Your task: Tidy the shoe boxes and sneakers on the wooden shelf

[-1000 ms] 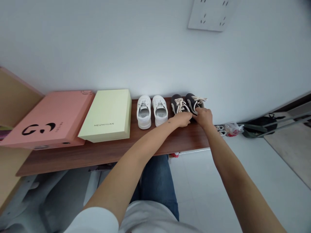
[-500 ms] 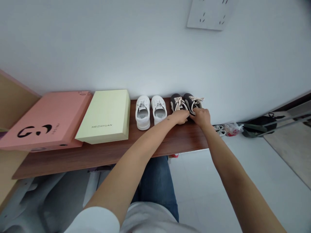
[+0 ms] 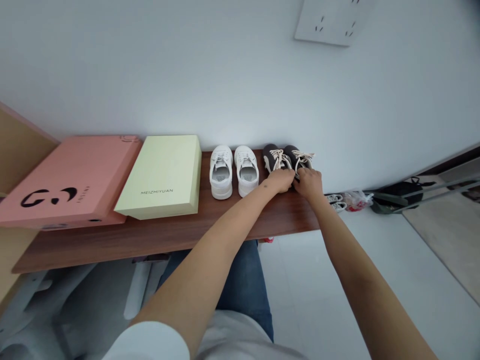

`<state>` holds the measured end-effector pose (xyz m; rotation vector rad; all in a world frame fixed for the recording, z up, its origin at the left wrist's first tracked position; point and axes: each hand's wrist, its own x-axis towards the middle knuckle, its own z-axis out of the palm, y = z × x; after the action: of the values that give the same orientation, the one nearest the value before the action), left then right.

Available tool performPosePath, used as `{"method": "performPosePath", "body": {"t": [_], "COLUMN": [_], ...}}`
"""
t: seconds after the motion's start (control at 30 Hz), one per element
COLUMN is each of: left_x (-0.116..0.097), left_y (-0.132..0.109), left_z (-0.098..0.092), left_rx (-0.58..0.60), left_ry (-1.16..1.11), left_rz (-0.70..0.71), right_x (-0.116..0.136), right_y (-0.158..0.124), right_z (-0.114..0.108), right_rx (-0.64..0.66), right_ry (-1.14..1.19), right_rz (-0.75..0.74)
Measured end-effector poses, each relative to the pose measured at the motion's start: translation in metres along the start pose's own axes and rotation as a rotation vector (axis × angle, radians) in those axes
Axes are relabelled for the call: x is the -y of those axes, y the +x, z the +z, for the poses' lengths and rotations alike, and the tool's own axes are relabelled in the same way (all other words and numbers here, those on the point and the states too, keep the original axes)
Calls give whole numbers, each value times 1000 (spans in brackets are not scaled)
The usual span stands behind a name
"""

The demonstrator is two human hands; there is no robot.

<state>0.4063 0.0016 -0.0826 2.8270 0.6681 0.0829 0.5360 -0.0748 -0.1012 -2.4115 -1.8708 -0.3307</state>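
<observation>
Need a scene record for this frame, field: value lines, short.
left grip: at the heel end of the dark shoes; closure unclear
right grip: beside it, at the same pair; closure unclear
surface: wooden shelf against the wall
neighbours, going left: white shoes, green box, pink box
wall above: socket plate
</observation>
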Motion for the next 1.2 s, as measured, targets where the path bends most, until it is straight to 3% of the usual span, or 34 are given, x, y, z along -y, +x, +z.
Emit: {"method": "performPosePath", "body": {"t": [0.07,0.17,0.27,0.33,0.4,0.47,0.57,0.6,0.7,0.77,0.83,0.93,1.03,1.1,1.2], "left_x": [-4,-12,-22,-27,-29,-25,-10,-4,11,18,26,49,89,117,148], "left_y": [-5,-31,-90,-146,-211,-278,-367,-391,-444,-461,-463,-444,-414,-396,-380], "left_z": [0,4,18,31,44,53,61,63,70,71,67,48,26,14,3], "left_rx": [-79,-297,-482,-491,-441,-318,-160,-111,-24,-82,-229,-606,-1049,-1067,-994], "left_ry": [43,56,-76,-211,-351,-496,-637,-652,-627,-622,-638,-616,-658,-786,-849], "left_rz": [-7,17,32,51,36,-53,-418,-552,-846,-908,-854,-843,-1048,-1104,-1086], "right_x": [5,20,48,71,96,119,150,160,191,211,231,256,279,296,323], "right_y": [-8,-36,-84,-123,-164,-200,-239,-248,-258,-256,-248,-228,-189,-152,-93], "right_z": [-4,-7,-2,5,12,15,14,13,6,0,-10,-30,-47,-51,-46], "right_rx": [-92,-331,-500,-550,-538,-502,-388,-316,61,285,354,260,76,1,93], "right_ry": [21,149,400,540,646,739,882,924,977,946,952,1115,1265,1311,1418], "right_rz": [23,89,58,19,-5,-6,-80,-141,-418,-512,-495,-441,-276,-60,216]}}
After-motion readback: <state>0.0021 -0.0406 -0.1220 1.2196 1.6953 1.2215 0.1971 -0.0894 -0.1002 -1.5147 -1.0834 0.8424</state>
